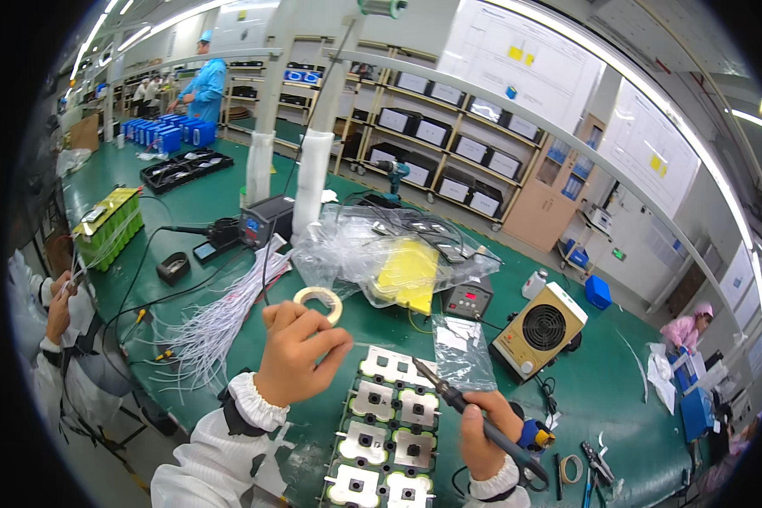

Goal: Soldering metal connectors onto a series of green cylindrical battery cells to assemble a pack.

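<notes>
My right hand (487,432) grips a soldering iron (454,396), its tip pointing at the upper end of a battery pack (381,423). Square nickel plates with dark centres cover the pack's top, and a longer plate (389,364) lies across its far end. Whether the tip touches that plate I cannot tell. Left of the pack, my left hand (300,356) is raised with fingers curled together; anything between them is too small to make out. Behind it lies a cream tape roll (337,310). A thin dark line runs down from a spool (383,8) overhead towards this hand.
White wires (220,317) fan out on the left near a soldering station (267,222). Ahead lie plastic bags with a yellow sheet (408,275), another station (466,300) and a fan box (540,328). Pliers (599,461) are at right. A co-worker's hands (59,309) hold wires at left.
</notes>
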`<move>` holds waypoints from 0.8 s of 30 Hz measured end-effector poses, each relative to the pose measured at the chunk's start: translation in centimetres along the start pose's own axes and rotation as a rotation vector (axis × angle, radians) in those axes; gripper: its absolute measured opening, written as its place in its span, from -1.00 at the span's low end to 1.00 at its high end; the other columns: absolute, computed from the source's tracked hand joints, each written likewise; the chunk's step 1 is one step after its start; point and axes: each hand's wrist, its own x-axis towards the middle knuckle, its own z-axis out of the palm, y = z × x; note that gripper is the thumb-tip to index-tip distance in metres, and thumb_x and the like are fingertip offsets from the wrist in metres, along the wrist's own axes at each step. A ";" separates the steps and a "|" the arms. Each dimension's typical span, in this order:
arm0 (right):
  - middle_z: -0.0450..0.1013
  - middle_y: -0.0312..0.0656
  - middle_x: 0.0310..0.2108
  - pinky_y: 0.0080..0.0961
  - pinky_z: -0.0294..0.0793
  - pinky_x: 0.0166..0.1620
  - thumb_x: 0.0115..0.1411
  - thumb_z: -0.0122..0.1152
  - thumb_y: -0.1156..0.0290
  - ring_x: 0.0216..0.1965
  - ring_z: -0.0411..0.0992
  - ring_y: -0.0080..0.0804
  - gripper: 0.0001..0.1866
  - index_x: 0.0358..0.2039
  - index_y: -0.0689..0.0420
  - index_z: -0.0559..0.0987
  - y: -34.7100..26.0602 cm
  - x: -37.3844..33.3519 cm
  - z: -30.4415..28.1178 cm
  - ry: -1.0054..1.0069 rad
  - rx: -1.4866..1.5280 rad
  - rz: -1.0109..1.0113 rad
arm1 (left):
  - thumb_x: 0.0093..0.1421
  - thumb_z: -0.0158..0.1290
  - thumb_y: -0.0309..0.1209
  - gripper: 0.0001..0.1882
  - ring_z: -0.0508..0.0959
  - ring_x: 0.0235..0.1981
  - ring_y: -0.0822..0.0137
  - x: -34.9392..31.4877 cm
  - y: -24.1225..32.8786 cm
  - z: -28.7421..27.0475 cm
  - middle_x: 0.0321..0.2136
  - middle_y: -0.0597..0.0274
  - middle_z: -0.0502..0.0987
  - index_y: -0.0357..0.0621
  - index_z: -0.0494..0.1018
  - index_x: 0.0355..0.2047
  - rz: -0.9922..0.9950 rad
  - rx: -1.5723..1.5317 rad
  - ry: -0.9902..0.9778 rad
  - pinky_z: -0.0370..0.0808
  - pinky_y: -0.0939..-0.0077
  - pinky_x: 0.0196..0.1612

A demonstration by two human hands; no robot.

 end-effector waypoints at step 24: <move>0.48 -0.13 -0.52 -0.40 0.43 -0.38 0.22 0.31 0.47 -0.49 0.46 -0.30 -0.87 -0.27 0.24 0.71 -3.2 -0.2 2.8 -0.444 -0.039 0.069 | -0.19 0.26 -0.40 -0.85 0.41 -0.25 0.25 -9.0 -2.0 -0.6 -0.48 0.46 0.41 0.11 0.56 -0.53 -0.071 -0.079 0.127 0.17 0.22 -0.09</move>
